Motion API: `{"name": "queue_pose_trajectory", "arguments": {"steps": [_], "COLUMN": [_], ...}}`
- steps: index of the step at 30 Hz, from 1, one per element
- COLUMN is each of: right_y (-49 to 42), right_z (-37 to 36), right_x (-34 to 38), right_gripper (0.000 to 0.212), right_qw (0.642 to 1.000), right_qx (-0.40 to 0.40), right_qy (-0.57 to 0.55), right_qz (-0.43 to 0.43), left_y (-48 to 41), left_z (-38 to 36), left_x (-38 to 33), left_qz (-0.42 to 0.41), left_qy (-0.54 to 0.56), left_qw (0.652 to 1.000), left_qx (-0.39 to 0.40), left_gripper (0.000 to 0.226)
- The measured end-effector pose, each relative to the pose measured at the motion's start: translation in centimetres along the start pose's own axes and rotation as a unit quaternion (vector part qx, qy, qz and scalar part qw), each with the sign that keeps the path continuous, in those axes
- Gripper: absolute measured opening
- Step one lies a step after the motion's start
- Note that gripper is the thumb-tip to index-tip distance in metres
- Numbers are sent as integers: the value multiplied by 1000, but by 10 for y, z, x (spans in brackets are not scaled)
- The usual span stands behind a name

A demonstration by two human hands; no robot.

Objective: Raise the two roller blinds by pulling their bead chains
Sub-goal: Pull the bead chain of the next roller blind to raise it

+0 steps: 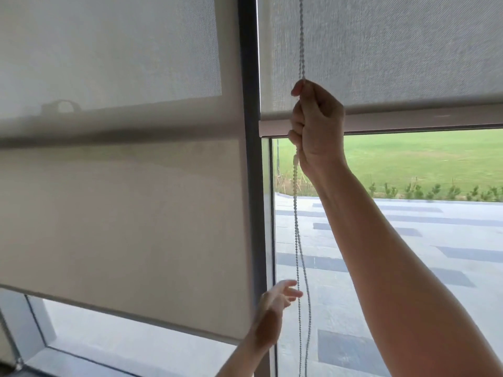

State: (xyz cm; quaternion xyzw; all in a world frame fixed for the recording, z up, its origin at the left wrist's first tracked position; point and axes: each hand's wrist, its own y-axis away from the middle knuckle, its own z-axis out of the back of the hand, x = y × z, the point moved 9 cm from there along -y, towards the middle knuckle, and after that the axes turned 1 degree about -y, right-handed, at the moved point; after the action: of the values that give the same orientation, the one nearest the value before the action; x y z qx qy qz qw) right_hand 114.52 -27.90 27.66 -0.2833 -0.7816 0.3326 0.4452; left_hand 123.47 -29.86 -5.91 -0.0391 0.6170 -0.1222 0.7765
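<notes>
Right forearm nearest camera, reaching up beside dark window mullion [251,159]. Left roller blind [122,213], left of mullion, hung low, bottom bar near sill. Right roller blind [394,55], right of mullion, sat higher, bottom bar around mid-window, lawn and paving visible below. Right hand [315,126] fisted tight on bead chain [300,254] just right of mullion, level with right blind's bar. Left hand [275,306] lower, at mullion's foot, fingers spread, just beside chain loop, contact unclear.
</notes>
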Motion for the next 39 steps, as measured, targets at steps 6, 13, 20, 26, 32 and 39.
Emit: {"name": "queue_pose_trajectory", "arguments": {"steps": [6,13,20,26,32,39], "right_y": [47,114,185,238,234,73], "right_z": [32,56,80,105,130,88], "right_x": [-38,-88,-137,-179,-236,-119], "right_gripper": [32,30,27,34,33,35], "right_qw": [998,987,976,956,846,932], "right_qx": [-36,-52,-40,-12,133,72], "right_qy": [44,147,202,264,397,288], "right_qz": [-9,-28,-77,-125,-329,-206], "left_y": [-23,-31,-55,-61,-49,-27], "left_z": [52,85,94,94,78,44], "left_x": [-134,-274,-327,-250,-168,-73], "left_qz": [-158,-288,-340,-345,-326,-272], "left_qy": [23,83,132,107,16,-53], "left_qw": [981,944,919,893,893,916], "left_qx": [-113,-139,-147,-268,-311,-290], "left_gripper": [43,33,15,31,28,29]}}
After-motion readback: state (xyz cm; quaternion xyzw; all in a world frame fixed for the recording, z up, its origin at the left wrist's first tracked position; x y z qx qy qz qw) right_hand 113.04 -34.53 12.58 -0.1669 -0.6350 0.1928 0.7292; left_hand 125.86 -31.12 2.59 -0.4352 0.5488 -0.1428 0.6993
